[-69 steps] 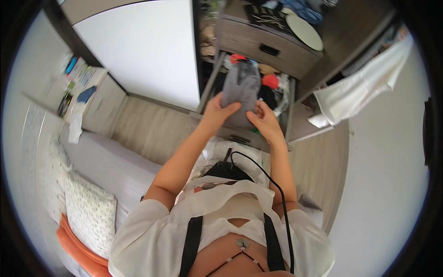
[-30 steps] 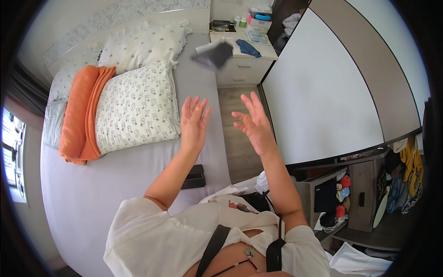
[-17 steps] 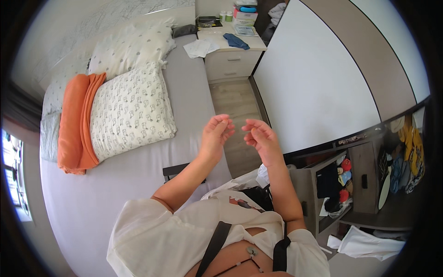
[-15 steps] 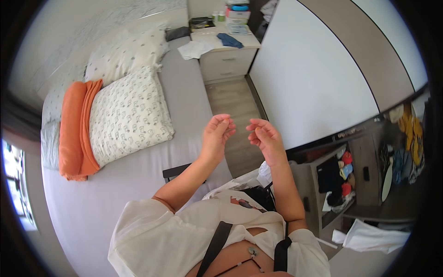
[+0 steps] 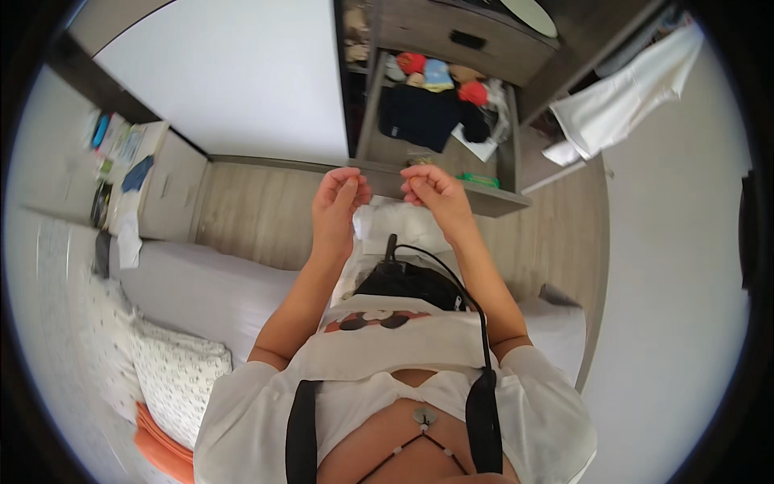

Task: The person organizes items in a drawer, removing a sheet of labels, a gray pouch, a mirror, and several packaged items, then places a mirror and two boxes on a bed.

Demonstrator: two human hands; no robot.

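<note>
A white wardrobe door (image 5: 234, 81) fills the upper left, and a grey-sheeted bed (image 5: 205, 282) lies below it. Right of the door, a wooden drawer (image 5: 493, 202) stands pulled out toward the person, its front edge running left to right and slanting nearer at the right. A white cloth (image 5: 629, 97) hangs beside it. Inside the drawer, toward its left, lies a black garment (image 5: 423, 117), flat, its long axis roughly crosswise, tipped slightly nearer at the right. The left hand (image 5: 340, 202) and right hand (image 5: 435, 198) hover apart near the drawer's front, each partly open, fingers loosely curled, nothing visible in them. Smallest, a green packet (image 5: 477, 179) lies lengthwise along that front.
</note>
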